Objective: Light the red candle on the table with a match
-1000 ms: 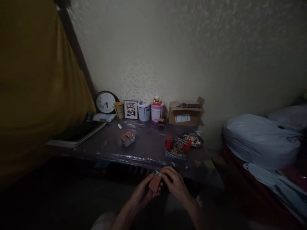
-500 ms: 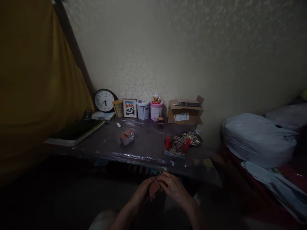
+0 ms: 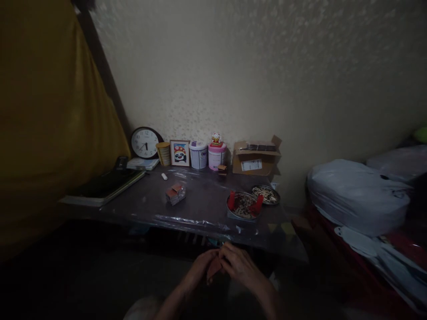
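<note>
"How is the flat reddish box point(image 3: 214, 268) held?"
"It is gripped by the left hand point(image 3: 199, 266) before the plastic-covered desk point(image 3: 200, 202), long axis seemingly slanted deskward and right."
"The right hand point(image 3: 237, 263)?"
"Curled against the box; whether anything is pinched cannot be told."

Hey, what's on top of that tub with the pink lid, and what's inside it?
A small white-and-red figurine stands on the pink lid. The part beneath its base is covered. With the lid on, the inside of the tub can't be seen.
</note>
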`<state>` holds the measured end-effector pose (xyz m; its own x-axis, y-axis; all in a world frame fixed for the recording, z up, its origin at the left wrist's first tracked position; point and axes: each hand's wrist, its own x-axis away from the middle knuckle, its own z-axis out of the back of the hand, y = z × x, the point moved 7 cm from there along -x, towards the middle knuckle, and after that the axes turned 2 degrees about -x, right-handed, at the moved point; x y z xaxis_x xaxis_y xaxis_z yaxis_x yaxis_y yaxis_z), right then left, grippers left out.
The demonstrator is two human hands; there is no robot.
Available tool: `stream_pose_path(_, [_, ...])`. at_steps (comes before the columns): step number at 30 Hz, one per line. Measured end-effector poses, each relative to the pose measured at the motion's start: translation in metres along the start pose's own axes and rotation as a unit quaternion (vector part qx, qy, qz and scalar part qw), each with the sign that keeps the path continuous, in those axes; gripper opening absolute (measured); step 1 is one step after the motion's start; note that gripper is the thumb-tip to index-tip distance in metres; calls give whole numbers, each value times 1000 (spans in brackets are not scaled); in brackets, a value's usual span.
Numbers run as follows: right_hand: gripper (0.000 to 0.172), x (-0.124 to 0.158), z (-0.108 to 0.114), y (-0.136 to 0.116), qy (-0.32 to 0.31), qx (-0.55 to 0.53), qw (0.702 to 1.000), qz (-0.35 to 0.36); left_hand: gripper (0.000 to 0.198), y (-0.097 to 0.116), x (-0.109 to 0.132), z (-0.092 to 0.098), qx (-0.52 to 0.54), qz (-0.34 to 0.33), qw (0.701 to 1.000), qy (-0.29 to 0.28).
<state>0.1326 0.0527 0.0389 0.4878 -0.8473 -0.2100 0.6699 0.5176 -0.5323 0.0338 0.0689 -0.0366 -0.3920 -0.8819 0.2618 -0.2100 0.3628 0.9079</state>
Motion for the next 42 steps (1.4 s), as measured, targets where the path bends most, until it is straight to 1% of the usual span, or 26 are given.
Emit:
stream_pose_path(7, [15,-1,1,-4,-23,13,1000,0,36,-3,1,2,-15,1,1000,-6])
stream_pose_path(11, [14,0,1,-3,-21,5,1000,-8,38,-7,-2,3,-26,3,1000,-10])
stream_pose_path(16, [13,-1,2,-3,-14,9,1000,-12,37,-8,-4,4,-33,4,999,3])
stream_pose_path(19, [12,-2,2,1,-9,11,1000,-20,36,-9,-5,6,-27,5,1000,11])
stream_pose_path(21, [12,-4,3,8,2,6,999,-45,37,-9,-7,8,-15,5,1000,13])
stream_pose_path(23, [13,-5,5,17,28,-12,997,-74,40,-6,-7,10,3,0,1000,14])
stream_pose_path(25, [13,-7,9,25,62,-52,992,-97,45,-1,-6,12,21,-9,1000,16])
stream_pose_path(27, [11,-8,13,28,92,-104,985,-104,48,6,-3,11,40,-21,999,18])
stream_pose_path(30, [11,-9,18,24,119,-151,978,-83,47,15,2,9,68,-36,997,23])
stream_pose_path(32, [14,-9,20,18,129,-146,979,-62,44,18,3,8,70,-45,996,30])
stream_pose_path(34, [16,-9,21,15,132,-120,983,-51,45,17,3,8,47,-50,997,36])
stream_pose_path(38, [18,-9,17,11,116,-64,991,-32,49,9,-1,7,6,-39,999,34])
stream_pose_path(42, [18,-8,11,7,88,-56,995,-12,51,8,0,1,-13,-32,999,27])
